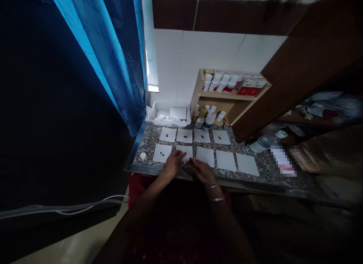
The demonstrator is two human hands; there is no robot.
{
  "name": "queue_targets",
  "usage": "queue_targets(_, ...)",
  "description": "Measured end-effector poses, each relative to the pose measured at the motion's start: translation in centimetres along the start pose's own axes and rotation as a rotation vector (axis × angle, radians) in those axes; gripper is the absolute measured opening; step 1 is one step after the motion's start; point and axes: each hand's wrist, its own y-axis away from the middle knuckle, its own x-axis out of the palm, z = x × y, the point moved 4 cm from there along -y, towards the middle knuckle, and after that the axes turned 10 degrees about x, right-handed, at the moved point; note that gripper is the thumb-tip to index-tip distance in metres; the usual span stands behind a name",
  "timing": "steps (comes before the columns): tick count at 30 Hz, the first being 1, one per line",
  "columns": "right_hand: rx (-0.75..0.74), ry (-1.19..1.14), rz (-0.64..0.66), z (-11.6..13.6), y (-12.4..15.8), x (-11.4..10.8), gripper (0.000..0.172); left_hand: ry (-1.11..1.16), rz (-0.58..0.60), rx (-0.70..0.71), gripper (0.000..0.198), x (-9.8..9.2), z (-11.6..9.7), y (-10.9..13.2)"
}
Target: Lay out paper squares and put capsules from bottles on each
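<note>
Both hands work close together over a white paper square (181, 147) in the front row. My left hand (173, 164) has its fingers stretched toward the right, over the paper. Facing it, my right hand (202, 171) is closed with curled fingers around what looks like a small white bottle (186, 158); its outline blends with the paper. Pairs of dark red tablets rest on the back-row papers, such as this paper square (166, 140), and on the front-left paper square (157, 158). Front-row papers to the right, like this paper square (226, 160), show no tablets. A white cap (143, 156) lies at the left.
A white plastic tray (154, 122) with paper pieces stands behind. A wooden shelf (227, 95) holds white bottles and red-white boxes. More small bottles (209, 121) stand below. A clear bottle (263, 143) lies right. The granite counter (147, 137) has a metal front edge; a blue curtain (124, 67) hangs left.
</note>
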Motion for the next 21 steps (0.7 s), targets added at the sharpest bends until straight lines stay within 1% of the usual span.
queue_targets(3, -0.004, 0.008, -0.012, 0.0, 0.1, 0.1, 0.029, -0.040, -0.007, -0.010, 0.038, 0.2, 0.2, 0.1)
queue_targets(6, -0.027, 0.037, -0.059, 0.0, 0.1, 0.3, 0.030, 0.002, -0.031, -0.023, 0.041, 0.3, 0.4, 0.3)
queue_targets(8, -0.046, 0.073, -0.079, 0.1, 0.3, 0.7, 0.029, 0.075, -0.074, -0.064, 0.041, 0.2, 0.7, 0.4)
queue_targets(12, -0.096, 0.228, -0.090, 0.8, 0.4, 1.6, 0.029, 0.306, -0.217, -0.211, 0.043, 0.1, 1.5, 1.2)
queue_targets(14, -0.180, 0.381, -0.142, 1.6, 0.1, 1.9, 0.027, 0.450, -0.286, -0.274, 0.046, 0.0, 1.8, 1.8)
queue_targets(17, -0.355, 0.764, -0.286, 3.1, -1.2, 2.3, 0.017, 0.610, -0.375, -0.340, 0.047, -0.3, 2.2, 2.9)
queue_targets(19, -0.438, 1.064, -0.353, 3.8, -2.4, 2.8, 0.013, 0.648, -0.408, -0.368, 0.047, -0.5, 2.3, 3.7)
queue_targets(21, -0.487, 1.325, -0.385, 4.1, -3.7, 3.4, 0.011, 0.649, -0.422, -0.390, 0.048, -0.8, 2.2, 4.3)
